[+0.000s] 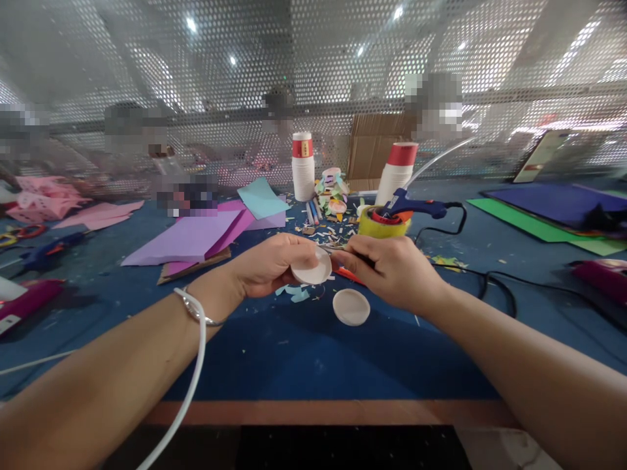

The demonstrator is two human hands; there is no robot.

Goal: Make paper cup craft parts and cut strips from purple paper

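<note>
My left hand [281, 264] pinches a small white paper disc [313, 269] with a raised rim, thumb pressed on its face. My right hand [394, 267] is closed around scissors [332, 247]; their thin metal blades reach the disc's upper edge, and most of the handle is hidden in my fingers. Under that hand shows something orange-red [349, 271], partly covered. A second white paper disc [351, 307] lies on the blue table just below the hands. Light blue paper scraps [294, 293] lie under the left hand.
Behind the hands stand stacked paper cups [304, 176] and a yellow tape roll [385, 225] with a blue glue gun [414, 205] on it, its black cord [463, 222] trailing right. Purple paper [181, 238] lies left, green sheets [529, 225] right. A white cable [196, 372] crosses my left forearm.
</note>
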